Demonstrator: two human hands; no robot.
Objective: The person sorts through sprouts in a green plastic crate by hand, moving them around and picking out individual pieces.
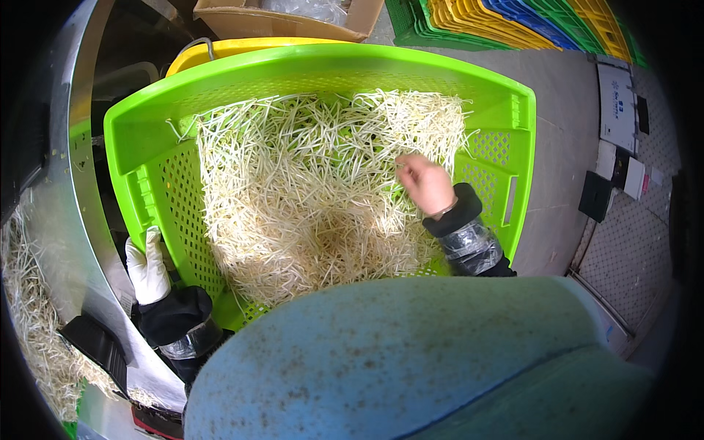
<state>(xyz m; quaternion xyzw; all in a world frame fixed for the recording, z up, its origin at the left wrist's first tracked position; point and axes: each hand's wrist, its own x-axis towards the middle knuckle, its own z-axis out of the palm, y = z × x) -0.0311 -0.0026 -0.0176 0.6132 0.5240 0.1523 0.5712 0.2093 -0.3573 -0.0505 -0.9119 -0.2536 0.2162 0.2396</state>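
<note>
A large lime-green perforated plastic crate point(308, 55) holds a thick bed of bean sprouts point(286, 192), with green patches of the crate floor showing through near its far side. Over the right part of the sprouts is my bare right hand point(426, 184), its fingers curled together; whether a sprout is between them is hard to see. My left hand point(147, 269), in a white glove, rests at the crate's left rim, thumb and fingers over the edge. Both dark sleeves are wrapped in clear tape at the forearm.
A metal table edge point(88, 181) runs along the left, with more sprouts point(44, 341) and a black plastic tray point(99, 349) there. Beyond the crate are a yellow container point(247, 47), a cardboard box point(286, 25) and stacked colored crates point(495, 25). Boxes point(617, 110) lie at right.
</note>
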